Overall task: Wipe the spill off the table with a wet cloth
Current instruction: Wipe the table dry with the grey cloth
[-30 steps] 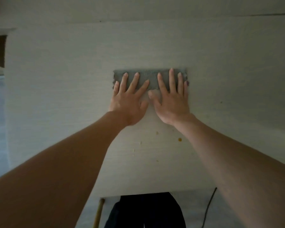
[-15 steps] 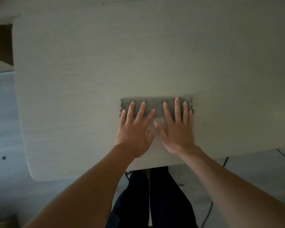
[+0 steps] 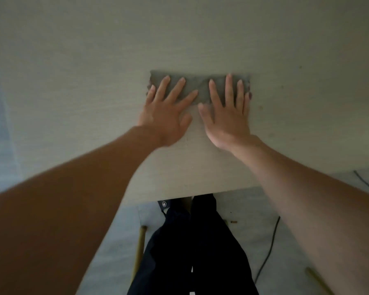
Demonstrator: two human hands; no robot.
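**Two-Hand Wipe Stroke: Cloth Position and Hand State**

Compared with the frame half a second earlier, the grey cloth (image 3: 197, 87) and both hands sit farther from the near edge of the table (image 3: 73, 81); a wider band of bare tabletop now shows between the wrists and that edge. The hand arrangement on the cloth is unchanged.

The cloth lies flat on the tabletop as a folded strip. Its long axis runs left to right, parallel to the near table edge.

The left hand (image 3: 166, 116) presses the left half of the cloth with straight, spread fingers. The right hand (image 3: 227, 118) presses the right half in the same manner. Neither hand curls around or pinches the cloth. Only the fingers cover the fabric; both palms rest on the table on the near side of the cloth, just beside each other.

The cloth lies directly ahead of both hands, away from the near table edge. Neither hand is clearly nearer to it; contact is shared evenly.

No distinct spill is visible on the tabletop around the cloth. Faint specks appear to the right of the cloth, but they are too small to identify.

Judgement: a back-and-forth wipe is in progress. The next stroke likely runs across the cloth's long axis, toward or away from the near table edge, and calls for even pressure from both hands.
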